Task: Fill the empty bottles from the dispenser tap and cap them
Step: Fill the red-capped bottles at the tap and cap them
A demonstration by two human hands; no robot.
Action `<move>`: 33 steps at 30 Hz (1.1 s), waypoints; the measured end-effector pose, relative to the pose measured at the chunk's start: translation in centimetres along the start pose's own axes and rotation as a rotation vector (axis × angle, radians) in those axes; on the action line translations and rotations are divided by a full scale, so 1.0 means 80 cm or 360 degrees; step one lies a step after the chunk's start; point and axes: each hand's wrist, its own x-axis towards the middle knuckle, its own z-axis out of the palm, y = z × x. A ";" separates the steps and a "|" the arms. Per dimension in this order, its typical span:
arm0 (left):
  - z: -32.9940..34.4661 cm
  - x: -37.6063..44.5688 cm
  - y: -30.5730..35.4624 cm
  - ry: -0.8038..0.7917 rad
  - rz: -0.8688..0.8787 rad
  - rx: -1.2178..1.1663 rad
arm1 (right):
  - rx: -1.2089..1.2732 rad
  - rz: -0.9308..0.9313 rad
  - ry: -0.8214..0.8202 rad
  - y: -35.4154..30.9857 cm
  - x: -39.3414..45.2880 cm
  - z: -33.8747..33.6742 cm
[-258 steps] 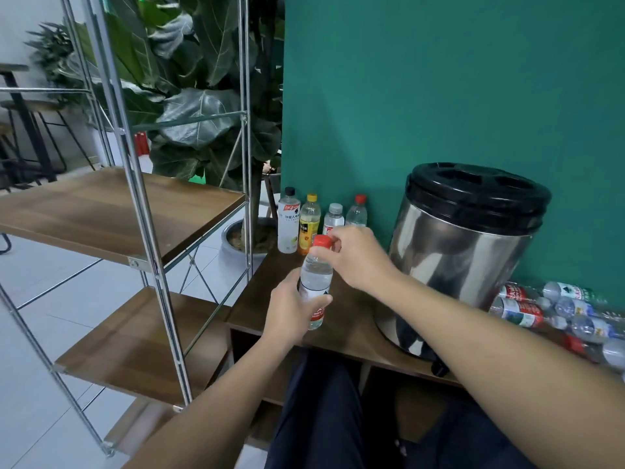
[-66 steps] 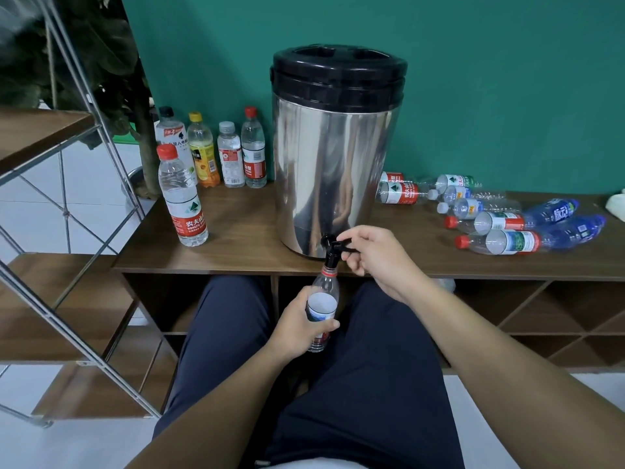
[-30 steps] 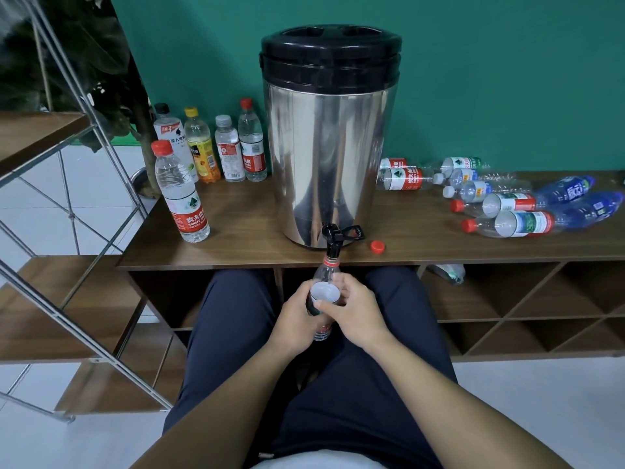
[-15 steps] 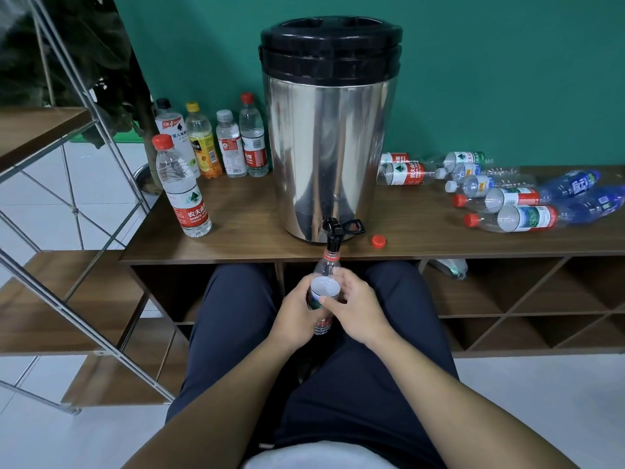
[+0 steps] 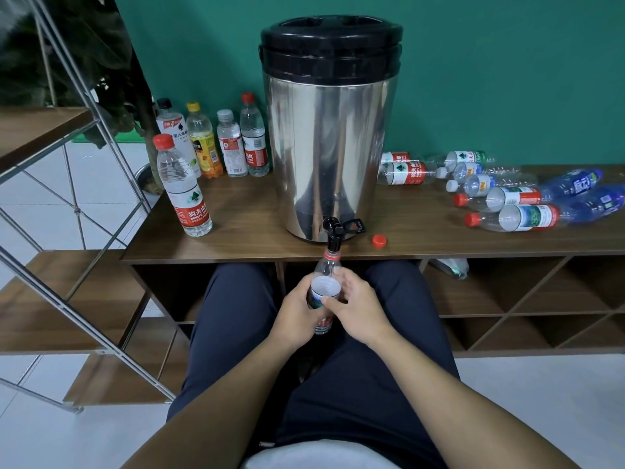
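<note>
A steel dispenser [image 5: 329, 150] with a black lid stands on the wooden bench [image 5: 243, 211]. Its black tap [image 5: 333, 231] juts over the front edge, lever turned to the right. An uncapped clear bottle [image 5: 324, 287] is held upright with its mouth at the tap's spout. My left hand [image 5: 294, 314] grips the bottle from the left and my right hand [image 5: 358, 309] grips it from the right. The bottle's red cap [image 5: 379, 241] lies on the bench right of the tap. A capped full bottle [image 5: 182, 187] stands at the left front.
Several capped bottles [image 5: 233, 143] stand at the back left against the green wall. Several empty bottles [image 5: 510, 198] lie on their sides at the right. A metal-framed shelf unit [image 5: 67, 204] stands to the left. Open cubbies run under the bench.
Two seconds ago my right hand was on the tap lever; it has come down onto the bottle beside my left hand. In the last half second nothing has visibly moved.
</note>
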 end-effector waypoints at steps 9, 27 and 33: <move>0.000 -0.001 0.000 0.0007 0.0011 -0.0017 | 0.0060 -0.0009 -0.0002 -0.006 -0.003 0.000; 0.000 -0.001 0.002 -0.0001 0.0000 -0.0013 | 0.0065 -0.0033 0.0020 -0.015 -0.009 -0.001; 0.000 -0.001 0.002 -0.0009 -0.0005 -0.0029 | 0.0064 -0.0038 0.0024 -0.015 -0.009 0.000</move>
